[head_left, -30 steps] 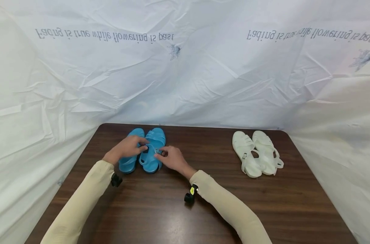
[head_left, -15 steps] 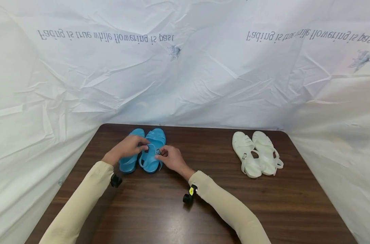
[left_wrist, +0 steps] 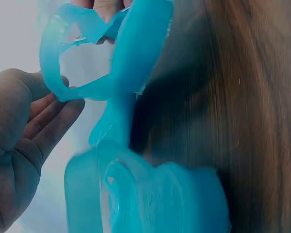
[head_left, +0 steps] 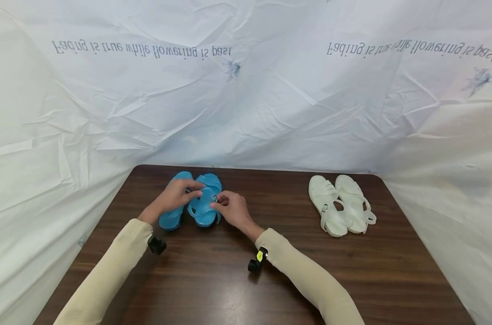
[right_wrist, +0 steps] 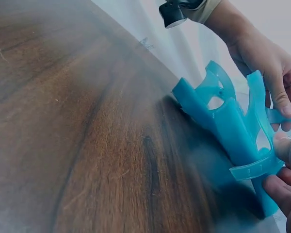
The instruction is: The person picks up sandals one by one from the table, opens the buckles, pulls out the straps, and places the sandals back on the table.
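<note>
Here, both hands (head_left: 177,196) (head_left: 232,210) pinch a blue sandal (head_left: 205,208) on the wood table (head_left: 270,271), white sheeting (head_left: 246,113) behind

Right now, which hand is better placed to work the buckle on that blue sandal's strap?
The right hand, probably: its fingers already pinch the strap at the buckle. The left hand grips the blue sandal from the other side, steadying it.

Head view reads bright and even for me, with soft glare on the table (head_left: 229,289) near its front edge and fisheye bending at the frame edges. Both wrist views are dimmer, close-range blurry; blue sandal (left_wrist: 136,194) out of focus.
</note>
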Demonstrator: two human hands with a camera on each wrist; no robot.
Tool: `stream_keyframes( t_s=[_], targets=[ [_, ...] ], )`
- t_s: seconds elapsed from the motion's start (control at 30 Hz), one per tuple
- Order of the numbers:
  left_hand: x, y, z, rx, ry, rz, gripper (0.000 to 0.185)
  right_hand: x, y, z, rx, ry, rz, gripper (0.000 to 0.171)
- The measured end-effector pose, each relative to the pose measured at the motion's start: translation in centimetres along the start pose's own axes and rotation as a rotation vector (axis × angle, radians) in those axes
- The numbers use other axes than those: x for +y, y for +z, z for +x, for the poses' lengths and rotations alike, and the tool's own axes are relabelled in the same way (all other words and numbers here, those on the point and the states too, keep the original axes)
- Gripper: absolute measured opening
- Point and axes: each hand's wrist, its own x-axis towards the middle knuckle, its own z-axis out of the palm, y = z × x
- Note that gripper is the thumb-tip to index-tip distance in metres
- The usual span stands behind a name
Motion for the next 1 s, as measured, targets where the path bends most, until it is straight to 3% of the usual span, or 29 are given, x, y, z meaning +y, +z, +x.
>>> stream_keyframes(
  t_s=[0.27,0.6,1.0],
  targets=[
    [2.3,1.0,0.0,0.059,0.014,-0.073,0.031,-0.4,-2.5,-1.6,0.033,-0.039,-0.017,0.026],
    [6.2,3.0,0.3,0.052,0.053,-0.209,0.03,-0.1,-5.8,-5.3,0.104,-0.093,0.012,0.022],
    [9.8,7.5,0.7,0.035,0.118,-0.371,0.028,0.8,-9.7,-11.0,0.19,-0.06,-0.001,0.019]
  ],
)
